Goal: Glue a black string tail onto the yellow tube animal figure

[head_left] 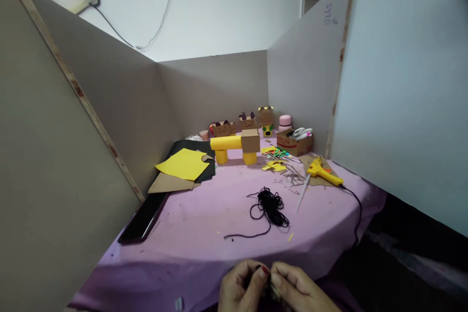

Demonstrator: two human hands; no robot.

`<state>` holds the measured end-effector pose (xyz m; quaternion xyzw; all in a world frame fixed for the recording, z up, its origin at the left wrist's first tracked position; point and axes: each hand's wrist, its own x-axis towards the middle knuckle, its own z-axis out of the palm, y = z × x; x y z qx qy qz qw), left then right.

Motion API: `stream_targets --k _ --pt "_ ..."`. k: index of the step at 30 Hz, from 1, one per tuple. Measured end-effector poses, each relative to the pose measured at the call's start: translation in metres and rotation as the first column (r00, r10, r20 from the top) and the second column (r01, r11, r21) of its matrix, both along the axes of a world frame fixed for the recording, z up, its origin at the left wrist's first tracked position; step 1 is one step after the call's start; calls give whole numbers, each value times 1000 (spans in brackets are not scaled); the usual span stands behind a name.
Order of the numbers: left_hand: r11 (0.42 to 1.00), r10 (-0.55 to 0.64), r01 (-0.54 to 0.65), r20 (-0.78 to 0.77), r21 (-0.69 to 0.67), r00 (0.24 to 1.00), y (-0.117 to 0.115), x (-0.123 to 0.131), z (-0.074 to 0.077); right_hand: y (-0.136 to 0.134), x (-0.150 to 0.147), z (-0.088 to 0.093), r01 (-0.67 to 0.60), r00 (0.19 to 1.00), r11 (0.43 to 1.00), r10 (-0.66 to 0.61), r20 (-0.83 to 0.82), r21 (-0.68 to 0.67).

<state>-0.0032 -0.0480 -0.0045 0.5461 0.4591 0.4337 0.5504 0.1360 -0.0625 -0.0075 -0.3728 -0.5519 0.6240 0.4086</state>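
Observation:
Close together at the table's near edge, my left hand (239, 286) and my right hand (298, 288) are both closed, fingertips almost touching. A bit of something dark shows between them, too small and hidden to name. Just beyond lies a tangled bundle of black cord (270, 207), one loose end trailing left. Farther back stands a yellow tube figure (227, 143) on short yellow legs, with a brown cardboard box (250, 141) at its right end.
Yellow sheet (185, 163), cardboard and black sheets lie left, above a dark phone-like slab (144, 218). At right are a yellow glue gun (323, 173) with its cable, a glue stick (302, 194), scraps (276, 165) and a box of scissors (294, 143). Partitions enclose the table.

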Motion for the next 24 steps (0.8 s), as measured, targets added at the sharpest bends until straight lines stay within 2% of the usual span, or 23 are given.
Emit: stream_targets --k 3,5,8,10,12,15,17,19,22,24 --pt "999 26 -24 -47 40 999 0 -1 -9 0 -1 1 -27 999 1000 27 -27 -13" --pt "999 18 -17 -35 32 999 -1 -2 -8 1 -2 1 -41 999 999 40 -30 -11" --pt "1000 21 -21 -20 2 1000 -2 -4 7 1 1 -4 -85 996 996 86 -32 21" --pt "999 49 -49 -61 13 997 -2 -8 20 0 7 -8 -111 994 993 110 25 32" --pt "998 58 -54 -109 41 992 -1 -11 28 0 14 -10 -42 988 998 33 148 55" --pt "996 24 -9 -179 84 984 0 -14 29 -2 21 -3 169 948 973 -203 244 156" --pt "987 19 20 -237 162 971 1 -13 23 -2 19 4 196 958 969 -222 182 150" --pt "959 35 41 -263 279 964 1 -11 16 -1 12 7 95 994 993 -98 39 70" --pt "924 60 51 -275 380 959 0 -10 8 1 0 1 -46 982 999 41 -186 -23" --pt "926 70 51 -302 374 951 0 -10 5 0 -3 -5 -48 987 998 39 -159 -52"
